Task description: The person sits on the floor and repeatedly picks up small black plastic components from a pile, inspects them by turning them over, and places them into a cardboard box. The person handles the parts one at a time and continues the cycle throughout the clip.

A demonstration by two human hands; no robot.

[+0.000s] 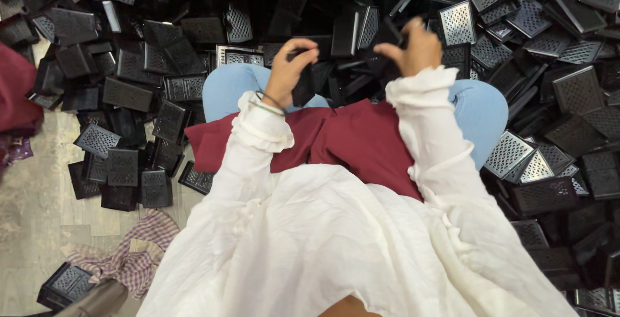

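I sit on the floor in white sleeves, a red cloth (pixel 361 139) across my lap and blue jeans (pixel 226 88) showing at the knees. My left hand (pixel 287 68) is closed around a small black plastic part (pixel 303 86) held over my lap. My right hand (pixel 413 46) is raised a little to the right, fingers curled on another black perforated part (pixel 386 34); the hand is slightly blurred. The two hands are apart, roughly level with each other.
A dense heap of black perforated plastic trays (pixel 555 97) surrounds me in front and to the right, with more spread on the left (pixel 123 155). A checked cloth (pixel 139 252) lies on the pale floor (pixel 32 207) at lower left. A dark red fabric (pixel 16 97) sits at the left edge.
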